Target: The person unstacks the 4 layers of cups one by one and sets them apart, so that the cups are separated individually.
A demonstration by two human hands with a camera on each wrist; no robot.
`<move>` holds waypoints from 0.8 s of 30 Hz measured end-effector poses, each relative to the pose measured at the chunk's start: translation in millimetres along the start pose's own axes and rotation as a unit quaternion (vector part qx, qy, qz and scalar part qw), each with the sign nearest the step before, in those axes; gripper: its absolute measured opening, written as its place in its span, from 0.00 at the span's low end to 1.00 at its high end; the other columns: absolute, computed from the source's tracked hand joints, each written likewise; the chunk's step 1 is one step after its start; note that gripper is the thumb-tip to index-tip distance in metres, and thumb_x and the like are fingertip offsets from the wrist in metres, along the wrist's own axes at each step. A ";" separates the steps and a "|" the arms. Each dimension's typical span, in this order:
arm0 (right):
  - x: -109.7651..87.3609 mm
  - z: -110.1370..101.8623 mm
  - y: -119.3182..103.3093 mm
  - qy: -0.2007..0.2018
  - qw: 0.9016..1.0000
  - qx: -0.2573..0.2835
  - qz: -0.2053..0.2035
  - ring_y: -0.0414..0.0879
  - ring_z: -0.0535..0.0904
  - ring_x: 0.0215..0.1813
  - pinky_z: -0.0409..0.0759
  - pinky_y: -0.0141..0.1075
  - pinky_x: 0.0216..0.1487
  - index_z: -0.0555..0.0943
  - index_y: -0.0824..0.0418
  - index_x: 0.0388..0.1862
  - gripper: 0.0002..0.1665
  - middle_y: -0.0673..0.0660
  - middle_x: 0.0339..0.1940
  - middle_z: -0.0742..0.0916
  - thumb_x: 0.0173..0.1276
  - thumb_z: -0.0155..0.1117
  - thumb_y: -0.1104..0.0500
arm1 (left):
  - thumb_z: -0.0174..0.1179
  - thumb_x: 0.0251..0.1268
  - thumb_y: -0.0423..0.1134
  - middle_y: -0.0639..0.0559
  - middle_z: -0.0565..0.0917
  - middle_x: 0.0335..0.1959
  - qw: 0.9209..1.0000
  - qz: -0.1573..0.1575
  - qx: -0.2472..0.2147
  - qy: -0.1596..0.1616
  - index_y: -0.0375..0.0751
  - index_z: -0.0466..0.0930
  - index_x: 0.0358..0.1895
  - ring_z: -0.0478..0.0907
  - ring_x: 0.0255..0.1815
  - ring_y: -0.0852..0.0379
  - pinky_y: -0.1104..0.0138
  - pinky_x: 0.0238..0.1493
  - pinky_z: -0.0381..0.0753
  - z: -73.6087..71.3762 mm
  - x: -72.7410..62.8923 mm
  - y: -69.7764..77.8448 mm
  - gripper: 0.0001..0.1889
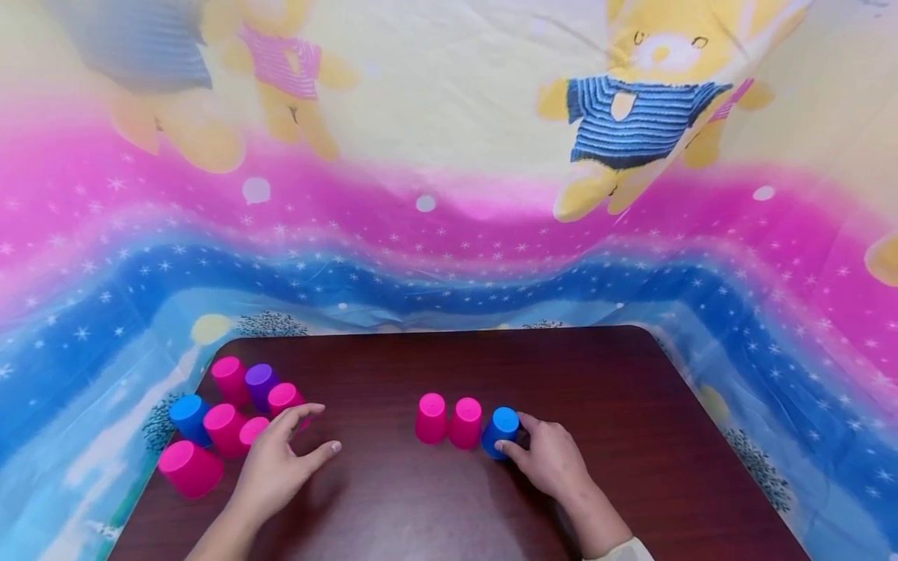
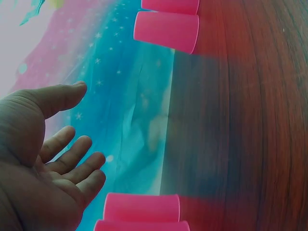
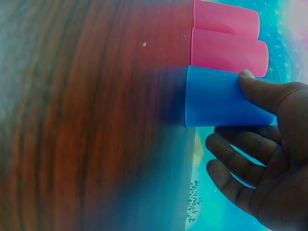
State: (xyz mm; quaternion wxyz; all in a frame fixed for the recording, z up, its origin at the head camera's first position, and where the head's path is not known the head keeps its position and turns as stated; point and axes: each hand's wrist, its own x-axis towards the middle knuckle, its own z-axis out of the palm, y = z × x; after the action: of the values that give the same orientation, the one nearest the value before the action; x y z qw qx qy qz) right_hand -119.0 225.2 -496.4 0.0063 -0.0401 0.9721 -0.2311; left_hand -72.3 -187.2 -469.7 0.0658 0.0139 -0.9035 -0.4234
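Note:
On the right side of the table, my right hand (image 1: pixel 554 460) grips an upside-down blue cup (image 1: pixel 500 433), thumb on its near side and fingers around the far side. That cup ends a row with two upside-down pink cups, the middle one (image 1: pixel 466 423) and the left one (image 1: pixel 431 418). In the right wrist view the blue cup (image 3: pixel 226 98) stands right beside the pink ones. My left hand (image 1: pixel 277 463) holds nothing; its thumb and fingers are spread apart. It hovers by the left group of cups, partly hiding a pink cup (image 1: pixel 253 429) and another pink cup (image 1: pixel 284 396).
In the left group also stand a purple cup (image 1: pixel 261 386), a blue cup (image 1: pixel 189 419) and several pink cups, one nearest the table's left edge (image 1: pixel 189 469). A patterned cloth (image 1: pixel 435 234) hangs behind and beside the dark wooden table (image 1: pixel 393 499).

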 end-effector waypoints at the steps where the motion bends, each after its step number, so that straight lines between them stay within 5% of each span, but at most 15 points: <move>1: 0.0 -0.6 -0.2 -0.002 1.000 -0.001 -0.001 0.57 0.86 0.54 0.83 0.58 0.58 0.82 0.59 0.65 0.38 0.58 0.51 0.90 0.63 0.77 0.39 | 0.79 0.56 0.53 0.42 0.80 0.65 1.000 -0.001 -0.003 -0.002 0.48 0.77 0.66 0.77 0.67 0.34 0.39 0.62 0.78 1.6 0.9 1.1 0.35; 24: -1.7 1.8 0.4 -0.003 1.000 0.002 0.004 0.57 0.86 0.55 0.82 0.59 0.59 0.82 0.59 0.66 0.38 0.57 0.51 0.90 0.63 0.77 0.39 | 0.81 0.54 0.43 0.48 0.82 0.62 0.995 0.025 -0.090 -0.034 0.45 0.80 0.62 0.75 0.70 0.40 0.45 0.70 0.74 45.3 21.6 16.1 0.31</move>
State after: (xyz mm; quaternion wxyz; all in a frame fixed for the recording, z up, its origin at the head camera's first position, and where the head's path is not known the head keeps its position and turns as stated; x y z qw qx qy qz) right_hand -117.3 224.9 -498.2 0.0103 -0.0373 0.9718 -0.2326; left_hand -99.2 -144.1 -483.7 0.0467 -0.0295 -0.8634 -0.5014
